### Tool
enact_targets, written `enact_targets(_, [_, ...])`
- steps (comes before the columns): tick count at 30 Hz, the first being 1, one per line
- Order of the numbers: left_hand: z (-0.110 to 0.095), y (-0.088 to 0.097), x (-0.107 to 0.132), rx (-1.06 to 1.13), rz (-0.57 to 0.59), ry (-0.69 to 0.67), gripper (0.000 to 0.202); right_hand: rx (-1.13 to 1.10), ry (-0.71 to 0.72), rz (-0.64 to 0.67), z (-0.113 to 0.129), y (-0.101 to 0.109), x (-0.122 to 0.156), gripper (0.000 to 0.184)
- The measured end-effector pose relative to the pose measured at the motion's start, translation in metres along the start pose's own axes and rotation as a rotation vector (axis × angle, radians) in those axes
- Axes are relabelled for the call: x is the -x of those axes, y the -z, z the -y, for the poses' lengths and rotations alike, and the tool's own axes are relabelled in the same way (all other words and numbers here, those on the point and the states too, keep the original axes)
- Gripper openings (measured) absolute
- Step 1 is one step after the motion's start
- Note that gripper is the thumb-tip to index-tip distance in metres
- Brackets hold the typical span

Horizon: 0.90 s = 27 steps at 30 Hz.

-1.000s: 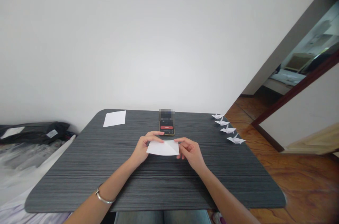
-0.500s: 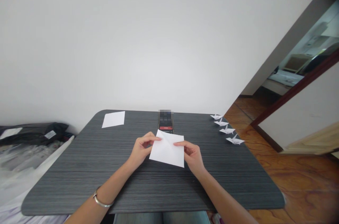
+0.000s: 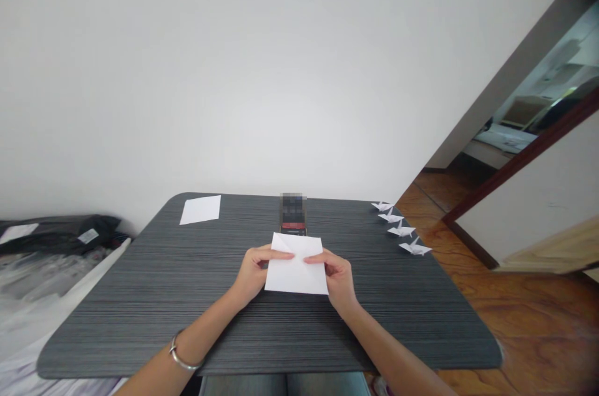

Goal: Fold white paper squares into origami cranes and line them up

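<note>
A white square sheet of paper (image 3: 296, 268) is held up above the middle of the dark grey table (image 3: 140, 296). My left hand (image 3: 253, 271) pinches its left edge, thumb on top near the middle crease. My right hand (image 3: 337, 277) pinches its right edge the same way. A silver bangle (image 3: 180, 355) sits on my left wrist. Just beyond the sheet a phone (image 3: 293, 219) lies on the table, its near end hidden by the paper.
Another white sheet (image 3: 201, 209) lies at the table's far left. Several folded white paper cranes (image 3: 400, 229) line the far right edge. A black bag (image 3: 56, 234) rests on a bed at left. Wooden floor and a doorway are at right.
The paper was folded flat into a narrow strip a second ago; it has been opened out into a full square and raised, with both hands shifting slightly toward me.
</note>
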<state>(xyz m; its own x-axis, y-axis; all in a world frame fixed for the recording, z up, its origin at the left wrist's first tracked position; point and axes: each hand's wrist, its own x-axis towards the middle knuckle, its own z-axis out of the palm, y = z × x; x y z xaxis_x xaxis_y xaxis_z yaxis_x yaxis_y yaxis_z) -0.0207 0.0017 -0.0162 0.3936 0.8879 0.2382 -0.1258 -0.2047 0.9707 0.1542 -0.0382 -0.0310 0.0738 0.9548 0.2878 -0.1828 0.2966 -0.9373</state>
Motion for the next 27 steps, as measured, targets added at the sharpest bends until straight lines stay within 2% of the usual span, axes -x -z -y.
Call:
enact_targets(11, [-0.0048, -0.0017, 0.0019, -0.035, -0.051, -0.079, 0.011, -0.063, 0.034, -0.106, 0.0042, -0.0064, 0.0034, 0.008])
enact_targets(21, [-0.0021, -0.0007, 0.0010, -0.129, -0.084, -0.145, 0.009, -0.052, 0.040, -0.102, 0.0068, -0.0063, -0.0003, 0.012])
enact_targets(24, [-0.0022, -0.0025, 0.0013, -0.175, -0.124, -0.130, 0.004, -0.012, -0.003, -0.082, 0.0071, -0.0065, -0.0008, 0.007])
enact_targets(27, [-0.0024, -0.0074, 0.0018, -0.150, -0.158, -0.058, 0.009, 0.034, -0.075, -0.084, 0.0078, -0.0075, -0.0003, 0.006])
